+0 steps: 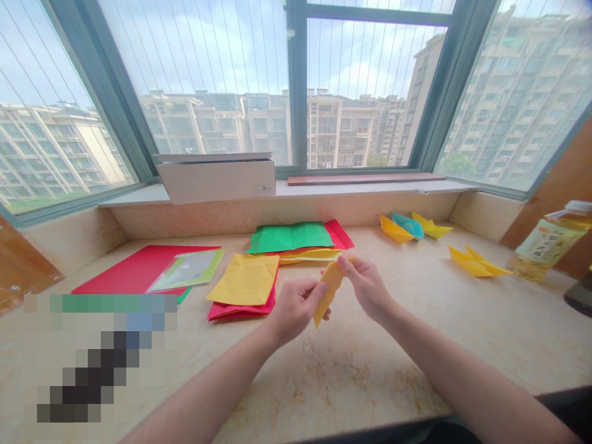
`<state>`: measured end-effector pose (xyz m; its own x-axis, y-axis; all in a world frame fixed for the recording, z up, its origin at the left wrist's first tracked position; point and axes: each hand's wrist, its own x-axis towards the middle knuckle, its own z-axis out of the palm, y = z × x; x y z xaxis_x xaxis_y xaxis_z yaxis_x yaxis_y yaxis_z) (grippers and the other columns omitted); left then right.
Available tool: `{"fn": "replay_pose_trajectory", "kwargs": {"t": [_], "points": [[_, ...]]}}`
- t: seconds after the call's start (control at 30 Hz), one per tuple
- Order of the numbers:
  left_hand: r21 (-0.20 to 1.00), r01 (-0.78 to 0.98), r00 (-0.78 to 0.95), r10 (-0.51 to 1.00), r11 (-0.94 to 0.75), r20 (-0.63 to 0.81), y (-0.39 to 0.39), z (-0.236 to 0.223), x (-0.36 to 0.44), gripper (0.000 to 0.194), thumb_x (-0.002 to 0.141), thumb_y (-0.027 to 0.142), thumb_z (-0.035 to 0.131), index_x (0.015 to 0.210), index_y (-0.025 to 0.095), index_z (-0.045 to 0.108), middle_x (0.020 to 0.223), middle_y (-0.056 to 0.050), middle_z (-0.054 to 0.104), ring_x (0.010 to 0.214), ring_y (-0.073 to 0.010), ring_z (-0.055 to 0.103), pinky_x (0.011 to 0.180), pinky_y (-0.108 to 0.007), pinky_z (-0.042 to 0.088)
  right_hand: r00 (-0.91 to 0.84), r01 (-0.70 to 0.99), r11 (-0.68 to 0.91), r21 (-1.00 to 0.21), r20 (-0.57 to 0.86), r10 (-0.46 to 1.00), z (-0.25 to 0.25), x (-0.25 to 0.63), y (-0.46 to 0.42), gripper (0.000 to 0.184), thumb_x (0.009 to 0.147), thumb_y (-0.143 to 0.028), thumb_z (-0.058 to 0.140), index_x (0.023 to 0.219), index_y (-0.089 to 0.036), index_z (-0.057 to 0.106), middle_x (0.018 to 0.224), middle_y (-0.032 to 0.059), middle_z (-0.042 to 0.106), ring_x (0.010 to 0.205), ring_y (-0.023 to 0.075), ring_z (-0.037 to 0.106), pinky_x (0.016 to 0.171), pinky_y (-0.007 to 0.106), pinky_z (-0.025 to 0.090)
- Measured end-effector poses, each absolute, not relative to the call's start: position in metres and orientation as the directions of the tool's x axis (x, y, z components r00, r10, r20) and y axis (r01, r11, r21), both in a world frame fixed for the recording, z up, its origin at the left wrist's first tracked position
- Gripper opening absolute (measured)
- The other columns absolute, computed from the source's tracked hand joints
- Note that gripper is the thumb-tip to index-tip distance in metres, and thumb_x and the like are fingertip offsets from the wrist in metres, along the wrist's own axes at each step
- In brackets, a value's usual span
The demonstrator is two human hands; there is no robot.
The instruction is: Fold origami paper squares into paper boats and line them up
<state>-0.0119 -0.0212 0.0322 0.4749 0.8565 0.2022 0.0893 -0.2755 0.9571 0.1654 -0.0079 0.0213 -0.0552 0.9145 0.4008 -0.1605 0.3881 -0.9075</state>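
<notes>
**Hand State and Working Room: Folded Yellow Paper**

The left hand (296,308) is nearly closed: its fingers curl behind the folded yellow paper (329,293) and its thumb presses the near face. The right hand (365,285) pinches the upper end of the same paper between thumb and fingertips. The paper is held tilted above the middle of the counter (333,388).

Toward the back edge, just beyond the hands, lies a green sheet (293,237) with red and yellow sheets under it. Just left of the left hand, a yellow sheet (245,280) tops a stack with red sheets (240,313). A large red sheet (120,271) and a clear packet (189,269) lie toward the back left corner.

Near the back right corner stand 3 paper boats (409,227) close together; 1 yellow boat (476,263) sits forward of them, beside a bottle (541,243) near the right end.

Bare counter surface extends from the hands to the front edge, and from the right hand to the boats.
</notes>
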Motion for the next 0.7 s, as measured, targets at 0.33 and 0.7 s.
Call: {"fn": "replay_pose_trajectory", "kwargs": {"t": [0.33, 0.7], "points": [[0.995, -0.104, 0.438, 0.898, -0.003, 0.049, -0.016, 0.028, -0.006, 0.041, 0.088, 0.057, 0.058, 0.093, 0.015, 0.058, 0.071, -0.003, 0.070, 0.048, -0.0145, 0.065, 0.045, -0.022, 0.046, 0.017, 0.080, 0.463, -0.882, 0.466, 0.885, 0.029, 0.172, -0.006, 0.051, 0.093, -0.059, 0.050, 0.071, -0.019, 0.070, 0.065, 0.0037, 0.068, 0.060, 0.0173, 0.061, 0.060, 0.030, 0.048], [0.999, -0.035, 0.423, 0.906, 0.019, -0.003, -0.010, 0.022, -0.007, 0.038, 0.092, 0.050, 0.052, 0.102, 0.015, 0.063, 0.078, -0.004, 0.069, 0.053, -0.0144, 0.066, 0.047, -0.022, 0.046, -0.080, 0.081, 0.471, -0.878, 0.466, 0.881, 0.020, 0.169, -0.005, 0.044, 0.090, -0.045, 0.064, 0.126, -0.022, 0.053, 0.095, 0.0077, 0.076, 0.084, 0.0214, 0.071, 0.079, 0.037, 0.055]]}}
